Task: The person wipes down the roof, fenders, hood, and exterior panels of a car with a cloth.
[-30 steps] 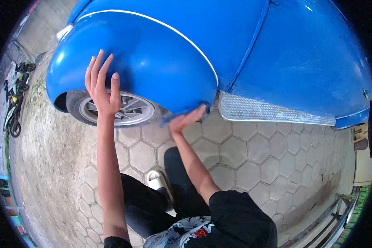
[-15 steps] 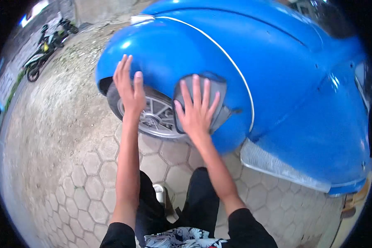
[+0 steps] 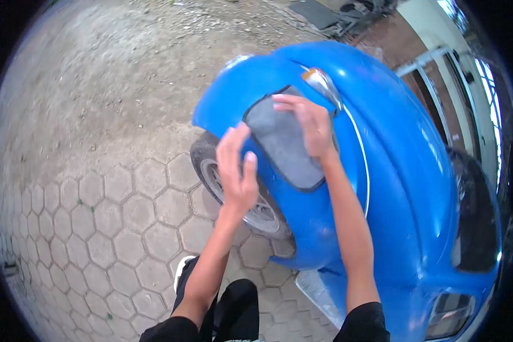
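A grey cloth with dark edging [image 3: 285,142] lies spread over the curved front fender of a blue car [image 3: 390,171]. My right hand [image 3: 314,125] is over the cloth's right part, fingers stretched to the left and a little bent. Whether it touches the cloth I cannot tell. My left hand [image 3: 236,171] is left of the cloth, in front of the fender's edge and the wheel [image 3: 211,171]. Its thumb stands apart from the fingers, and nothing is in it. Both hands are slightly blurred.
An orange and chrome indicator lamp [image 3: 323,85] sits on top of the fender. Hexagonal paving [image 3: 119,228] lies under my feet, with bare gravelly ground [image 3: 108,85] beyond. At the far right back is a wall with a framed opening [image 3: 439,80].
My view has shifted towards the car's front. The cloth, bunched low beside the wheel before, now lies flatter and higher on the fender. My right hand has turned from spread flat to sideways.
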Motion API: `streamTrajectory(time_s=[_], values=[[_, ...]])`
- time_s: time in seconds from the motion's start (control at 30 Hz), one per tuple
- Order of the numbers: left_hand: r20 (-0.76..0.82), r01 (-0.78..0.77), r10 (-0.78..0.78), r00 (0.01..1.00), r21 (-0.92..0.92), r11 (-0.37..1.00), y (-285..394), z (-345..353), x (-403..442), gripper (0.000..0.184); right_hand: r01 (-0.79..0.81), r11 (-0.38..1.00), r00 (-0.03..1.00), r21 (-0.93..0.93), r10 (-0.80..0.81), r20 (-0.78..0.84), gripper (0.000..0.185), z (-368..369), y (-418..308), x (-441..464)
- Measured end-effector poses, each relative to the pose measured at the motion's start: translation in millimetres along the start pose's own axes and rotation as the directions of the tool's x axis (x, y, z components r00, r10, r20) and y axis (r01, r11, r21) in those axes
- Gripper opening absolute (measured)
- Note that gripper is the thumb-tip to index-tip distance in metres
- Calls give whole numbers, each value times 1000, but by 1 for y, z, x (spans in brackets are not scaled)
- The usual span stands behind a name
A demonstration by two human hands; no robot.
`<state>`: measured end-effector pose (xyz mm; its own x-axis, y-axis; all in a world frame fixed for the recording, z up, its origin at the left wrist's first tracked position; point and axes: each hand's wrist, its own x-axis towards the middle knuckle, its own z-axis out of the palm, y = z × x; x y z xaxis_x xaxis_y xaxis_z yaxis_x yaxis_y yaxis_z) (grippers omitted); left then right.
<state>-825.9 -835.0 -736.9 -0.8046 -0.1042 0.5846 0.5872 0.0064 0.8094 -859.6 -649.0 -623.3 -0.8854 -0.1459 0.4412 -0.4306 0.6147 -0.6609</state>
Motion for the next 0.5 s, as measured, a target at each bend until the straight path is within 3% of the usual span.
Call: streamTrajectory(time_s=[0.03, 0.07, 0.13, 0.23, 0.33, 0.43, 0.5], values=[[80, -37, 35, 996, 26, 999, 12, 2, 14, 47, -42, 953, 996, 302, 63, -60, 59, 4, 4, 16], [166, 8, -8, 986, -3, 1000, 26, 10, 28, 49, -7, 951, 975, 308, 75, -209, 65, 11, 6, 29], [406, 87, -103, 908, 58, 995, 36, 35, 57, 54, -32, 967, 944, 254, 113, -309, 64, 12, 22, 40], [474, -63, -119, 873, 351, 934, 14, 57, 90, 56, -90, 984, 891, 154, 149, -428, 61, 13, 38, 30], [512, -19, -212, 833, 409, 912, 9, 60, 111, 59, -192, 943, 821, 273, 307, -482, 51, 9, 30, 27], [593, -25, -251, 765, 416, 909, 8, 61, 121, 65, -434, 899, 808, 49, 413, -421, 34, -5, 15, 28], [679, -50, -257, 688, 397, 916, -1, 56, 132, 74, -422, 878, 852, -227, 298, -430, 27, -2, 13, 22]])
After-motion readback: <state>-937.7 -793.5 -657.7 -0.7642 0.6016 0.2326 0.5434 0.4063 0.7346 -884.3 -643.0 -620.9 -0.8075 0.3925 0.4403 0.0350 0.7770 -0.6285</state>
